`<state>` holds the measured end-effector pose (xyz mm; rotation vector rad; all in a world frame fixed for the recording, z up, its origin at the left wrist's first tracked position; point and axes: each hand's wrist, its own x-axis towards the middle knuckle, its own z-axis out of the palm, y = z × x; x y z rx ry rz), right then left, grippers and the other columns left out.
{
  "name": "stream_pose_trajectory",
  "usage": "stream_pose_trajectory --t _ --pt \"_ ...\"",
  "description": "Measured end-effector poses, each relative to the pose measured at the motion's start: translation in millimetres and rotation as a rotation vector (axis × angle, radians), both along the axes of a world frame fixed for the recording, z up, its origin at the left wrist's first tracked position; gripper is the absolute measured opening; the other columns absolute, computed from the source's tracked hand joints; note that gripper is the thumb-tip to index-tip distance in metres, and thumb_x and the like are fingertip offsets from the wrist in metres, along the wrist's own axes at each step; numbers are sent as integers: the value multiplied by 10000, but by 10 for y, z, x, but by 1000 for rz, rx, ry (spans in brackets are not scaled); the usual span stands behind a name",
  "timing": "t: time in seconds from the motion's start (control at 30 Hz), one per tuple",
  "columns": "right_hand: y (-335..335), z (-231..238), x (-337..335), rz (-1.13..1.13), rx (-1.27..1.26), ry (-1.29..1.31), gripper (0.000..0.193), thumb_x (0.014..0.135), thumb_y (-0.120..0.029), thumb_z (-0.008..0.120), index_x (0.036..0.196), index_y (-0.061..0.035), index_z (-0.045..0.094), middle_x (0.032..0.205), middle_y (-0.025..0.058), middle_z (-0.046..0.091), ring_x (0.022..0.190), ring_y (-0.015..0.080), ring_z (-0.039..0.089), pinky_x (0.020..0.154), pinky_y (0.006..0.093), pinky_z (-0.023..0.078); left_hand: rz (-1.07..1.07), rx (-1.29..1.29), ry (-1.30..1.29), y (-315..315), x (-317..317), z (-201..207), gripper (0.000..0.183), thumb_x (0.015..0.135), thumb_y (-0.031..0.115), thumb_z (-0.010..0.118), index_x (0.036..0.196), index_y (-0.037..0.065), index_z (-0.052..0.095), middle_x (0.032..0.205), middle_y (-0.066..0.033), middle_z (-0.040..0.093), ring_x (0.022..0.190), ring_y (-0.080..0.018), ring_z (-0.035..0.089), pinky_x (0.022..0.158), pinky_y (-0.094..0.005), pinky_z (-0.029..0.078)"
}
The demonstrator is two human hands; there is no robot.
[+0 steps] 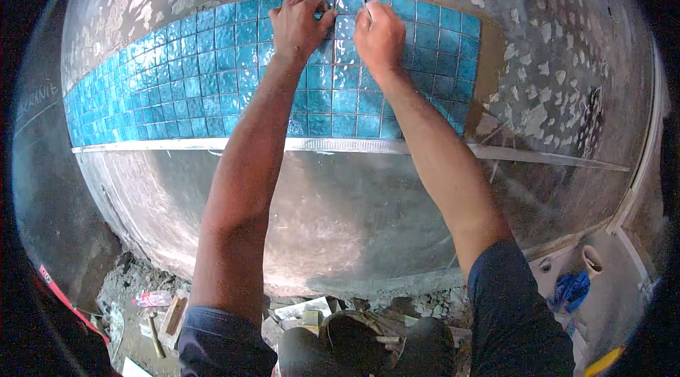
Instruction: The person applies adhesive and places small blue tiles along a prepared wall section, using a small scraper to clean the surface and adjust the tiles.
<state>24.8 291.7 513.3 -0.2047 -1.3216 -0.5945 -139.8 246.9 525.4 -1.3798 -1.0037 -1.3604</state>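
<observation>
Lower left of the frame: a red bar (71,302), then a hammer (156,338) on the ground. Upper left to upper right: blue tiles (248,57) in rows on the wall, above a white strip (333,145). Top centre: left hand (301,26) at the upper tile rows, fingers bent, thumb near forefinger; grip cannot be determined. Just right of it: right hand (380,36), fingers curled together against the tiles; contents cannot be determined. Lower right: a blue cloth-like item (571,289).

Dark navy short sleeves (516,310), hemmed at the edge, leave a worker's forearms (244,179) bare; the trousers (433,350) are dark.
</observation>
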Motion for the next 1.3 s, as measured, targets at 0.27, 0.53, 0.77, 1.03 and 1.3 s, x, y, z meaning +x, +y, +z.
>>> stream_pose_trajectory --t 0.27,0.53,0.77,1.03,1.3 --pt "64 9 6 -25 -31 -27 91 894 -113 649 879 -35 605 872 217 645 814 463 650 695 552 526 73 23 23 -22 38 4 296 839 403 796 1003 167 728 1116 -8 701 1157 -258 617 927 -540 436" --pt "78 23 18 0 -12 -23 92 896 -111 645 879 -32 601 875 222 646 810 469 646 695 558 519 194 54 161 -89 -109 183 540 826 574 752 1268 268 703 1263 -12 661 1286 -289 542 1046 -596 362" --pt "29 20 19 2 -28 -28 94 903 -113 634 871 -31 598 872 229 645 812 472 644 696 560 518 168 -22 219 -99 -167 273 550 811 571 763 1283 296 703 1304 3 663 1326 -274 530 1068 -613 333" --pt "36 1 40 -3 -55 -14 102 896 -106 643 866 -27 585 863 229 642 811 475 642 699 569 509 140 -19 225 -115 -176 227 551 820 580 750 1284 287 705 1301 1 663 1320 -263 536 1060 -606 334" --pt "-12 15 53 -23 -92 -20 125 886 -109 666 876 -21 579 857 230 640 814 478 638 696 568 499 120 86 193 -58 -301 206 529 830 504 773 1292 256 705 1265 -21 692 1268 -287 577 1045 -539 375"
